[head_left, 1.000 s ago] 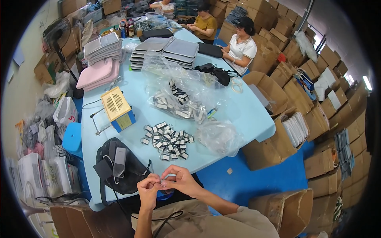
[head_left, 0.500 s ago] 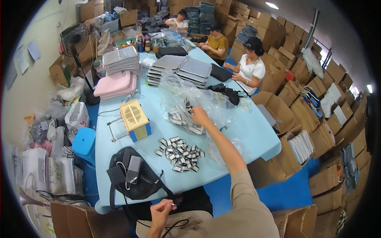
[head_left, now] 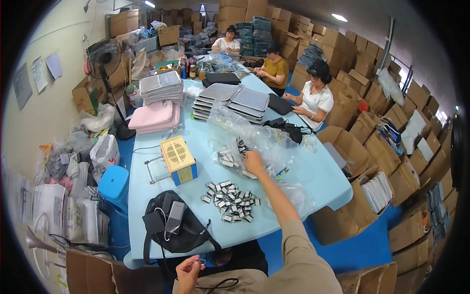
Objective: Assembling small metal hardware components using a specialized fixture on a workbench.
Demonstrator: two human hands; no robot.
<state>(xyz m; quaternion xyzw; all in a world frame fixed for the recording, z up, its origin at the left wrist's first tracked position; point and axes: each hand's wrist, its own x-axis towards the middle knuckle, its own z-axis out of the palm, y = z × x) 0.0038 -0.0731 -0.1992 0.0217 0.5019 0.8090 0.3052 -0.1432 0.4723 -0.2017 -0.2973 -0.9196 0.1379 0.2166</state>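
Note:
My left hand (head_left: 188, 272) is low at the table's near edge, its fingertips pinched on a small shiny metal loop (head_left: 201, 261). My right hand (head_left: 254, 163) reaches to the clear plastic bag (head_left: 274, 139) in the middle of the table. Its fingers are closed among the small black-and-white pieces (head_left: 226, 158) at the bag's mouth; whatever they grip is hidden. Nearer to me lies a loose pile of similar pieces (head_left: 232, 198), which look like small clips or buckles with metal loops.
A black bag (head_left: 188, 230) with a grey power bank (head_left: 175, 217) lies front left, below a yellow-and-blue box (head_left: 179, 160). Grey cases (head_left: 218, 100) and pink cases (head_left: 152, 117) are stacked farther back. Several people sit around the table (head_left: 318, 166); cardboard boxes line the right.
The whole view has shifted, with the scene lower and to the right. My right hand has come slightly nearer at the bag. The metal loop in my left hand shows more plainly.

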